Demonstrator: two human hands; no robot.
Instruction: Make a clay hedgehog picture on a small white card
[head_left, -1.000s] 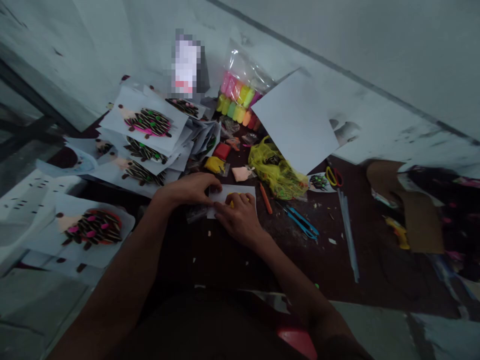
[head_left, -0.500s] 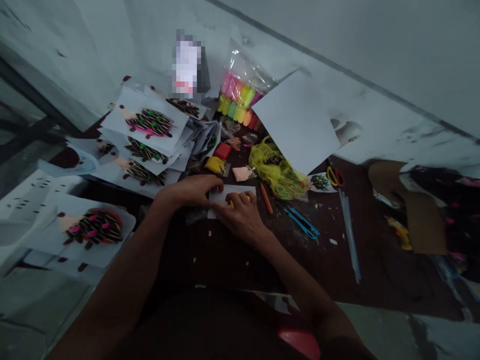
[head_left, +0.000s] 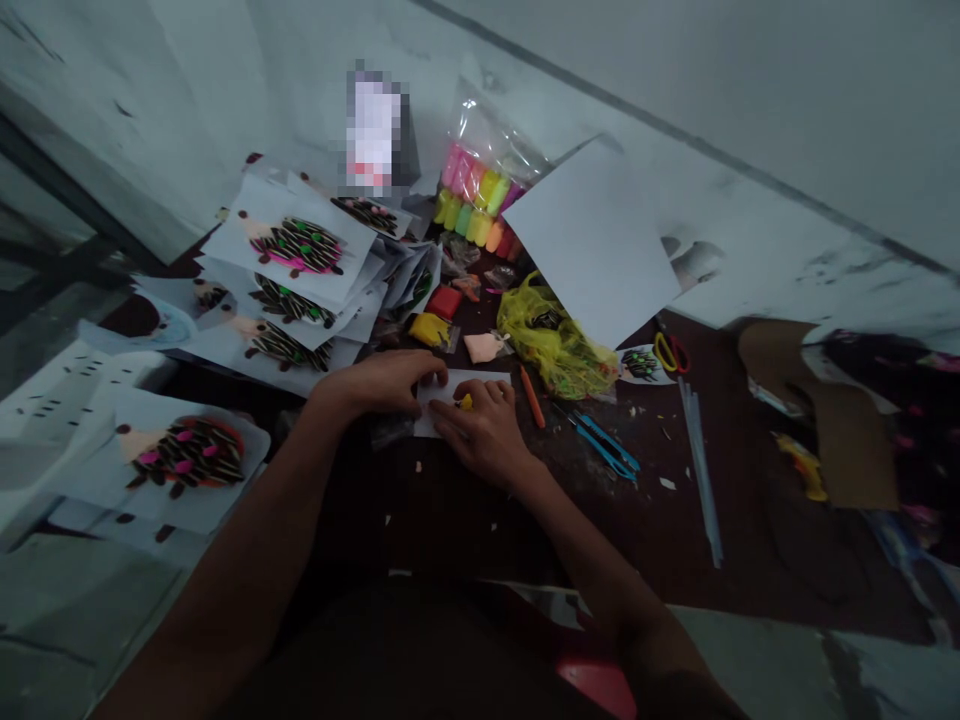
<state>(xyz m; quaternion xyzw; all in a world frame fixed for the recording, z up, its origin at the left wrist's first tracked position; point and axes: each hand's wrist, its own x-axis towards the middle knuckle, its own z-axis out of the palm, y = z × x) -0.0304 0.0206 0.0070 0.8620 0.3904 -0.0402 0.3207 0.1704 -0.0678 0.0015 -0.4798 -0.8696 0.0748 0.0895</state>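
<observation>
A small white sheet of paper [head_left: 427,425] lies on the dark table in front of me. At its left side rests my left hand [head_left: 382,382], its fingers curved and the thumb held apart from them. My right hand [head_left: 487,430] is over the paper with bent fingers closed around a bit of yellow clay [head_left: 466,402], most of which they hide. Just beyond the paper are a pale pink lump of clay [head_left: 484,347], a yellow clay packet [head_left: 430,330] and a red one [head_left: 445,302]. An orange stick-like tool [head_left: 532,398] lies right of the paper.
Sheets with clay hedgehogs [head_left: 300,245] are piled at left. Behind stand a bag of coloured clay [head_left: 480,190] and a leaning white sheet [head_left: 600,240]. To the right lie a yellow plastic bag [head_left: 555,340], a blue cutter [head_left: 607,445], scissors [head_left: 670,352] and clear sticks [head_left: 699,470].
My right hand has shifted slightly to the right, its fingers moving over the yellow clay and baring more of the paper. The left hand stays in place.
</observation>
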